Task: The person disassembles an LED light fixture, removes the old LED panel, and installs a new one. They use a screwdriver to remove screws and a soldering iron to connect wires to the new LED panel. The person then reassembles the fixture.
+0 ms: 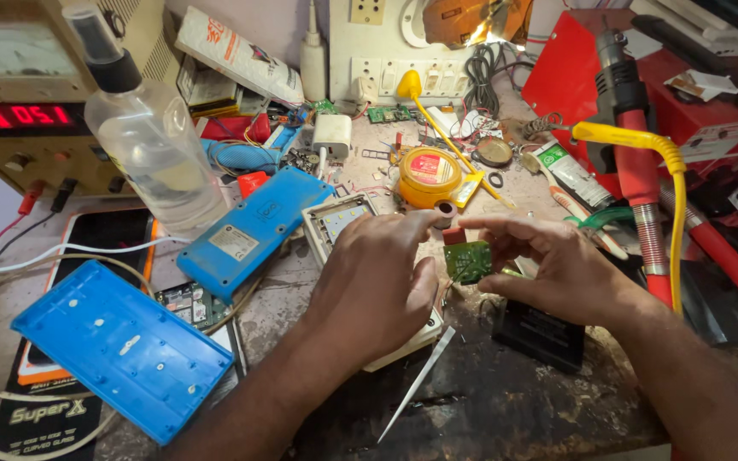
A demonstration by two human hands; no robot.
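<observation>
A small green circuit board (468,260) is pinched between the fingers of my right hand (557,269) at the middle of the cluttered bench. My left hand (377,282) lies beside it, its thumb touching the board's left edge and its index finger stretched over the top. Under my left hand sits a pale casing with an LED panel (339,218). A white pair of tweezers (420,380) lies on the bench in front of my hands. A black ribbed block (540,335) sits under my right wrist.
A blue case back (121,346) and a blue device (254,230) lie to the left, by a clear spray bottle (151,141) and a bench power supply (23,102). A yellow tin (429,175), a red soldering station (685,102) and loose wires crowd the back and right.
</observation>
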